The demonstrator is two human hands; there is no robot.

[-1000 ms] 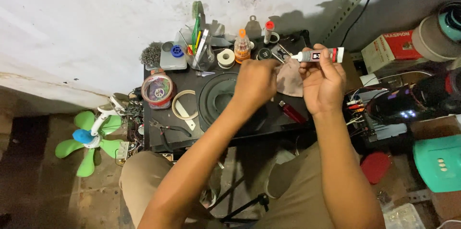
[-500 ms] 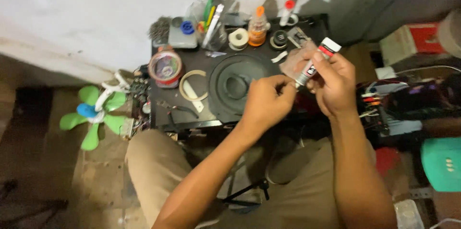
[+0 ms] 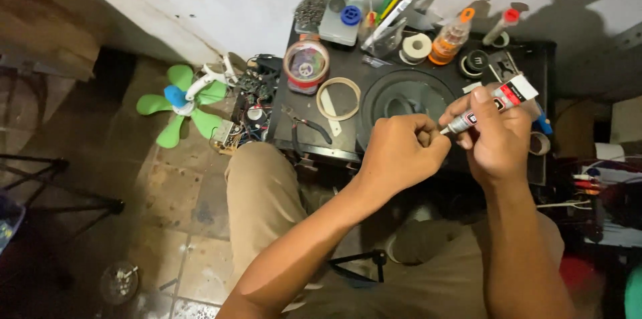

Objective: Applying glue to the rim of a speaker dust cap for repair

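Glue tube [image 3: 491,106], small, white with red and black label, gripped slantwise in right hand [image 3: 498,142], nozzle toward left hand [image 3: 401,155]. Left hand closed, fingertips pinched at the nozzle, possibly on a cap, too small to tell. Both held above black speaker box [image 3: 334,135], over its round driver [image 3: 404,98]. On the box: tape roll [image 3: 305,65], tan ring [image 3: 338,98], pliers [image 3: 306,125], orange bottle [image 3: 449,39]. Green fan blade [image 3: 177,101] on floor beside it.

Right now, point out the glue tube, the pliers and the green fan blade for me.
glue tube [image 3: 491,106], head view, middle of its body, held in the right hand.
pliers [image 3: 309,126], head view, dark handles.
green fan blade [image 3: 175,99], head view, blue hub.
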